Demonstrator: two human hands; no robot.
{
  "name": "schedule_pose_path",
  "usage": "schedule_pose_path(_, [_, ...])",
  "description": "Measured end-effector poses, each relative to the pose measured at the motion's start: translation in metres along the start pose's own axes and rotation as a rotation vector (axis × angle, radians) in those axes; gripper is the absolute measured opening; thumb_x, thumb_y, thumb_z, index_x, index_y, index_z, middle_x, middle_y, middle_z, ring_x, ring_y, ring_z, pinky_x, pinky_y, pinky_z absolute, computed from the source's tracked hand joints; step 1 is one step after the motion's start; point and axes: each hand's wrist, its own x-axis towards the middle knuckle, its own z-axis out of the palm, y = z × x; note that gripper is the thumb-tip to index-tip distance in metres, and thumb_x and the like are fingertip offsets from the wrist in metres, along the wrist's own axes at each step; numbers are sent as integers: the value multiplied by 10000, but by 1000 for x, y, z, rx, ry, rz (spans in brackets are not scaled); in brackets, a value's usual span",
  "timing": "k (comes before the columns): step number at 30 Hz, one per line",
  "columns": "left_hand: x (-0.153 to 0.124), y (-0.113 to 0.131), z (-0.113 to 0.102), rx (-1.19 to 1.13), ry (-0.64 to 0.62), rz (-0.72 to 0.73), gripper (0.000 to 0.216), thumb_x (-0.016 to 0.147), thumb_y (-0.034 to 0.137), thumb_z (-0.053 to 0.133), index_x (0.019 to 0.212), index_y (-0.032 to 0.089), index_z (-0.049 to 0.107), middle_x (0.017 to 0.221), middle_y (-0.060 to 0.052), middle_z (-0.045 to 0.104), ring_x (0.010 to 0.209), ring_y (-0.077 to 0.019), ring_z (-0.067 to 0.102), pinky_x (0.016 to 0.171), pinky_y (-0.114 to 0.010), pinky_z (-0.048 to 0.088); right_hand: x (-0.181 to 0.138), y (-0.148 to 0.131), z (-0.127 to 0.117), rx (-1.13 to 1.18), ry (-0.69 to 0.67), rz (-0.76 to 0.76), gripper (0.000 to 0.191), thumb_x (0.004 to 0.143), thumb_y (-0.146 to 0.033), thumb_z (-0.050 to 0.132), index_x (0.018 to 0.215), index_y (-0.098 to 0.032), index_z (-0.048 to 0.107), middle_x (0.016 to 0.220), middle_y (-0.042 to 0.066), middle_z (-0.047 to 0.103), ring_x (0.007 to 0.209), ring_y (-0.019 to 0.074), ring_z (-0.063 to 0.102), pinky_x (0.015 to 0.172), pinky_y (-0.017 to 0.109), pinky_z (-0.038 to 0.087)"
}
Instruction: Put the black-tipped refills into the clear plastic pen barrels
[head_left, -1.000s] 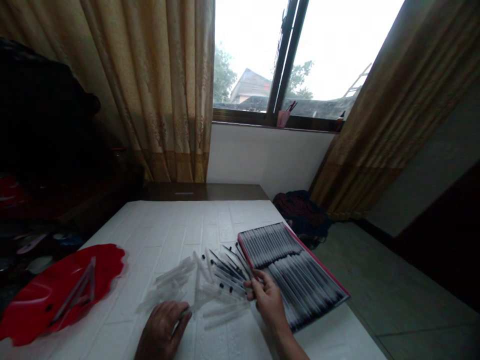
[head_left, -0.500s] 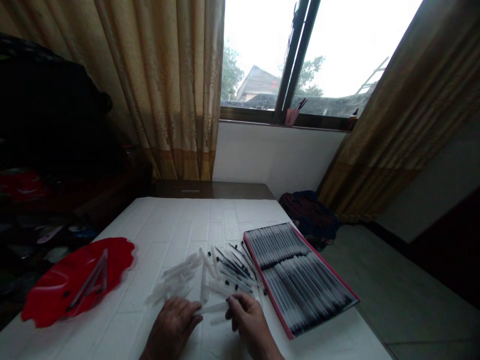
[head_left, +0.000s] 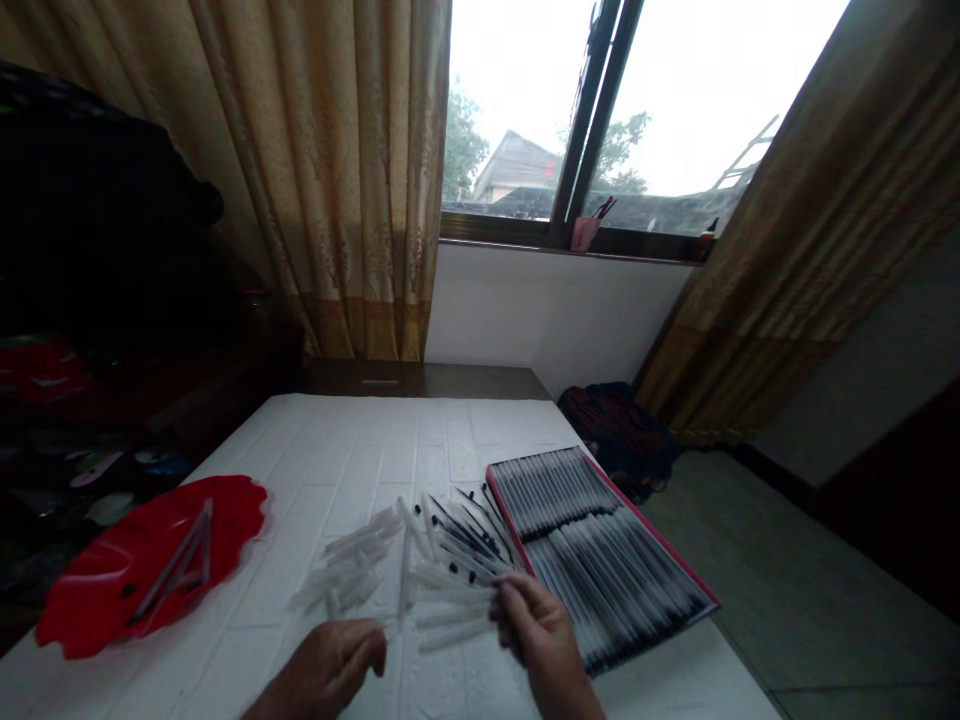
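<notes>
My right hand [head_left: 536, 625] is closed in a pinch at the right ends of several clear pen barrels [head_left: 454, 618]. Whatever its fingertips hold is hidden. My left hand [head_left: 330, 660] is closed, its fingers curled, just below a pile of clear plastic tubes [head_left: 356, 560]; I cannot make out anything inside it. Beyond my right hand lie thin black pen refills [head_left: 469, 530] and small black caps or plugs [head_left: 418, 510]. One clear tube [head_left: 406, 575] lies lengthwise between the two groups.
A red-edged box [head_left: 600, 550] full of pens in two rows stands at the right of the white table [head_left: 360, 430]. On the left, a red scalloped plate [head_left: 240, 510] holds a few clear tubes and a black piece. Dark cloth [head_left: 619, 425] lies beyond the table's right edge.
My hands have moved apart. The right has shifted right towards the refills and box; the left has drawn back left and down, away from the tube it was holding.
</notes>
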Motion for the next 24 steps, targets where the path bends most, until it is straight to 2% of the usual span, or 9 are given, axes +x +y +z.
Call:
schedule_pose_path(1, [0,-2,-6,-87,-53,-80,632,958,516,132,669,194,594,471,45,539,449,-87,527,477,-176,421,4,-6,-5,4,79,-36,425,663,-557,712,828,-167,678,546,-3,644,394,82,503,371,165,343])
schedule_pose_path(3, [4,-5,-15,-143,-14,-202,619,930,580,183,731,198,628,451,57,530,429,-88,520,460,-171,425,12,-14,-11,-88,104,-141,393,693,-526,699,845,-164,687,552,6,651,438,115,551,407,189,407])
schedule_pose_path(6, [16,-9,-12,41,275,-211,426,883,575,393,928,256,672,870,5,712,774,-139,656,718,-230,506,21,-14,-9,-358,81,-325,281,777,-429,631,893,-182,698,761,57,729,646,186,664,590,250,513])
schedule_pose_path(7, [21,-11,-7,127,359,-181,407,879,570,407,941,268,674,922,-5,714,850,-161,658,771,-261,505,23,-10,-6,-469,81,-387,248,798,-389,601,909,-189,696,824,68,739,719,205,680,651,268,520])
schedule_pose_path(9, [28,-16,6,305,443,-112,386,890,547,403,938,281,679,896,-14,716,851,-181,659,764,-300,506,26,-2,-3,-689,86,-489,213,824,-318,543,922,-194,686,877,82,742,793,224,687,708,289,513])
schedule_pose_path(12, [29,-27,25,493,452,-66,326,914,463,401,960,293,676,891,-17,705,845,-189,647,760,-328,495,28,9,-5,-939,84,-565,197,839,-242,484,915,-191,658,852,81,736,762,215,686,685,283,498])
schedule_pose_path(15, [24,-36,36,557,440,-69,271,907,405,433,1015,304,660,919,-12,691,867,-187,634,783,-337,482,29,16,-10,-1078,134,-600,173,842,-195,478,915,-199,635,827,63,715,758,202,666,681,270,480])
schedule_pose_path(21, [17,-43,41,601,499,-21,336,924,425,370,1068,300,647,957,-19,689,900,-187,629,786,-333,475,26,16,-9,-1212,166,-675,181,795,-143,546,945,-213,621,904,56,688,860,218,628,761,293,460])
schedule_pose_path(24, [13,-43,38,615,501,40,337,926,438,374,1090,300,633,945,-13,688,881,-178,636,788,-321,481,20,4,-14,-1242,171,-632,169,812,-133,540,932,-217,626,910,51,686,878,210,621,778,283,450])
